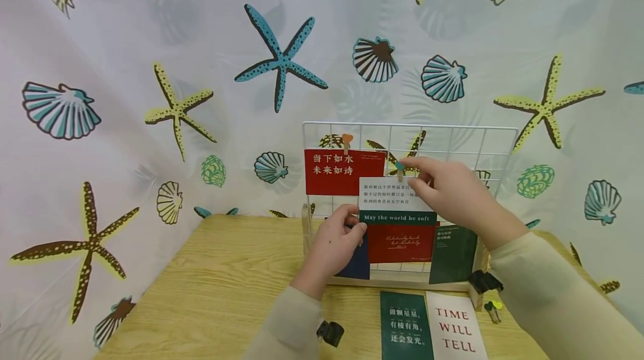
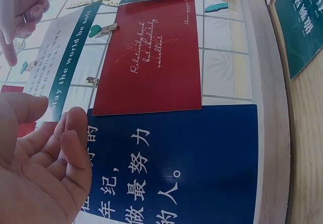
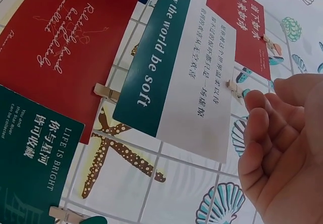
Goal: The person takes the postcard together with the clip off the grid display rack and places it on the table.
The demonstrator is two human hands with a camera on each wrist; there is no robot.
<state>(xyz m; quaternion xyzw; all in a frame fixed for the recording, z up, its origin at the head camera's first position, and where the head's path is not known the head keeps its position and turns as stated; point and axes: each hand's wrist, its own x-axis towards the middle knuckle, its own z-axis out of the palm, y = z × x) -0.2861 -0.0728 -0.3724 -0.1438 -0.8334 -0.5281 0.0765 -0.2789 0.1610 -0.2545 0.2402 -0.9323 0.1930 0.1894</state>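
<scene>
Card [image 1: 394,203] is white above; dark green, white-lettered below.

starfish-and-shell curtain [image 1: 201,30] hanging behind wood-grain table [image 1: 221,282]

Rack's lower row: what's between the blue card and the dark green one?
The red card hangs between the blue card and the dark green card; the head view shows it.
</scene>
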